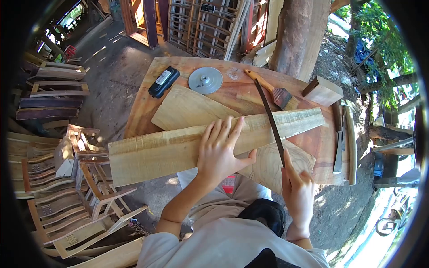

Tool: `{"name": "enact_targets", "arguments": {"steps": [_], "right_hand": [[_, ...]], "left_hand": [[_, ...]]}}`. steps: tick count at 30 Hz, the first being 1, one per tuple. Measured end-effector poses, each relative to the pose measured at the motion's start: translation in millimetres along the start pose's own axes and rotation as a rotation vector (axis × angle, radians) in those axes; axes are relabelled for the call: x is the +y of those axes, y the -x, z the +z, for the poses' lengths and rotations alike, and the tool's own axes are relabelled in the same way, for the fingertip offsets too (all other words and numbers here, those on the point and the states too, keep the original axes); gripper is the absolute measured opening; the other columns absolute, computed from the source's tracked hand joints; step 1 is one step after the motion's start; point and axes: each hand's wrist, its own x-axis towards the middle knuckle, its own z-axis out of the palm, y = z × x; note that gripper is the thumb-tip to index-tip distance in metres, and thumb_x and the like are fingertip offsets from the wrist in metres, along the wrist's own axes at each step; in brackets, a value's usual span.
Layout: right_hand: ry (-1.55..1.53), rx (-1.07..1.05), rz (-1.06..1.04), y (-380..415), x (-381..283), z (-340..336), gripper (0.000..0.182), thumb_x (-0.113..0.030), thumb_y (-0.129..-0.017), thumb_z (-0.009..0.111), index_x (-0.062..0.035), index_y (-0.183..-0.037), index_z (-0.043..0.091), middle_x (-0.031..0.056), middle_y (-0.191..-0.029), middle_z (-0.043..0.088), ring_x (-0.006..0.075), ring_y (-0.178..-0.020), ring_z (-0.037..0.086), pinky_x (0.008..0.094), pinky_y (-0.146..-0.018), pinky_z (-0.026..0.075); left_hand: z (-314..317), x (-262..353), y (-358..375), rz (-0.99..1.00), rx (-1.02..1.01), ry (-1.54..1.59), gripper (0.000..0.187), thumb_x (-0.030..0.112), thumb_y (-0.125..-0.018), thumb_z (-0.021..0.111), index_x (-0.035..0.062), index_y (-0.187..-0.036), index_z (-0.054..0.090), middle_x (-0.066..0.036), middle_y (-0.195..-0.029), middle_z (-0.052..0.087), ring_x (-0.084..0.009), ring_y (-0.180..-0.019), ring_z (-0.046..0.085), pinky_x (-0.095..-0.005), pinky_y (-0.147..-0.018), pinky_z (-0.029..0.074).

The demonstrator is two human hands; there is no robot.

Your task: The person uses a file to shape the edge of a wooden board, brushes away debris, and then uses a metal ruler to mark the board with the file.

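My left hand [222, 152] lies flat with fingers spread on a long pale wooden plank [156, 154], pressing on it near its middle. The plank slants across the table, its left end jutting past the table edge. My right hand [298, 190] is closed around the lower end of a long, narrow, dark file [271, 117]. The file's blade points up and away, overlapping the plank to the right of my left hand. Beneath the plank lies another wide board [190, 107], its pale grain showing on both sides.
On the wooden table [138, 114] are a black device [164, 82], a grey disc [205, 80], a paintbrush [272, 89] and a wood block [322, 91]. Metal blades [339, 143] lie at the right edge. Wooden chair frames [67, 187] are stacked on the left.
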Motion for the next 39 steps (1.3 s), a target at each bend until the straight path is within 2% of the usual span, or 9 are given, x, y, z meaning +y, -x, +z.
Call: {"name": "enact_targets", "arguments": {"steps": [4, 9, 14, 18, 22, 25, 32, 34, 39], "right_hand": [[-0.024, -0.088, 0.071, 7.2, -5.9, -13.2, 0.048, -0.001, -0.091, 0.069, -0.0036, -0.139, 0.064, 0.0088, -0.048, 0.043, 0.024, -0.045, 0.039, 0.0353, -0.052, 0.041], [-0.002, -0.012, -0.017, -32.5, 6.9, 18.9, 0.055, 0.001, -0.087, 0.066, -0.0037, -0.141, 0.061, 0.0105, -0.05, 0.045, 0.0271, -0.05, 0.048, 0.0391, -0.055, 0.046], [0.041, -0.032, -0.032, -7.3, 0.3, -2.8, 0.051, -0.001, -0.09, 0.067, -0.0038, -0.141, 0.061, 0.0108, -0.05, 0.046, 0.0253, -0.047, 0.045, 0.0391, -0.055, 0.045], [-0.038, -0.124, 0.126, 12.9, -5.5, -14.1, 0.049, -0.002, -0.092, 0.068, -0.0057, -0.14, 0.064, 0.0092, -0.049, 0.043, 0.0239, -0.045, 0.042, 0.0377, -0.055, 0.043], [-0.009, -0.001, 0.039, -15.7, 2.0, 12.2, 0.048, -0.003, -0.092, 0.068, -0.0052, -0.14, 0.063, 0.0106, -0.049, 0.045, 0.025, -0.045, 0.043, 0.0391, -0.054, 0.043], [-0.026, -0.013, 0.029, -32.0, 5.4, 18.4, 0.047, -0.006, -0.093, 0.066, -0.0063, -0.14, 0.064, 0.0099, -0.051, 0.045, 0.027, -0.049, 0.049, 0.04, -0.053, 0.044], [-0.034, -0.098, 0.115, 6.9, 1.0, -7.6, 0.05, -0.006, -0.092, 0.069, -0.0089, -0.141, 0.063, 0.0113, -0.052, 0.045, 0.0258, -0.049, 0.047, 0.0399, -0.054, 0.045], [-0.032, -0.086, 0.123, -0.5, -2.1, -5.7, 0.048, -0.005, -0.092, 0.068, -0.008, -0.141, 0.064, 0.0115, -0.052, 0.045, 0.0249, -0.049, 0.048, 0.0393, -0.054, 0.045], [-0.031, -0.003, 0.049, -30.3, 3.1, 16.6, 0.046, -0.004, -0.093, 0.067, -0.0067, -0.139, 0.065, 0.0147, -0.054, 0.047, 0.0284, -0.049, 0.048, 0.0415, -0.054, 0.044]], "left_hand": [[2.3, -0.8, 1.0, 0.041, 0.007, -0.037, 0.08, 0.047, -0.079, 0.076, -0.0014, -0.14, 0.06, -0.021, -0.128, 0.064, -0.0357, -0.112, 0.061, -0.0472, -0.108, 0.044], [1.0, 0.2, 0.4, 0.02, -0.012, -0.042, 0.08, 0.048, -0.079, 0.075, -0.0016, -0.139, 0.06, -0.021, -0.128, 0.063, -0.0367, -0.113, 0.061, -0.0475, -0.11, 0.042], [1.9, -0.9, 1.0, -0.02, 0.006, -0.003, 0.079, 0.048, -0.079, 0.075, -0.0011, -0.139, 0.061, -0.021, -0.127, 0.064, -0.0365, -0.114, 0.061, -0.0475, -0.11, 0.042], [3.1, -1.2, 2.5, 0.024, 0.006, -0.015, 0.081, 0.049, -0.079, 0.075, -0.0016, -0.14, 0.059, -0.022, -0.125, 0.064, -0.0368, -0.114, 0.061, -0.0478, -0.11, 0.042], [1.1, -1.1, 1.0, 0.045, 0.001, -0.065, 0.082, 0.05, -0.079, 0.075, -0.0018, -0.14, 0.059, -0.022, -0.125, 0.063, -0.0359, -0.114, 0.06, -0.0485, -0.11, 0.042], [-2.6, 1.3, -1.5, 0.057, 0.057, -0.073, 0.076, 0.041, -0.074, 0.081, -0.0008, -0.134, 0.064, -0.02, -0.12, 0.067, -0.0332, -0.107, 0.065, -0.045, -0.101, 0.049], [2.2, -1.7, 1.2, 0.032, 0.077, 0.003, 0.075, 0.041, -0.073, 0.081, -0.0013, -0.133, 0.065, -0.02, -0.119, 0.067, -0.0338, -0.107, 0.065, -0.0459, -0.102, 0.048], [4.0, -3.3, 2.6, 0.035, 0.009, -0.022, 0.08, 0.049, -0.08, 0.075, -0.0013, -0.14, 0.059, -0.021, -0.125, 0.063, -0.0356, -0.113, 0.06, -0.0483, -0.11, 0.042], [2.2, -1.9, 2.8, 0.018, 0.0, -0.026, 0.081, 0.049, -0.079, 0.075, -0.0012, -0.14, 0.059, -0.022, -0.126, 0.064, -0.036, -0.116, 0.06, -0.0482, -0.111, 0.041]]}}
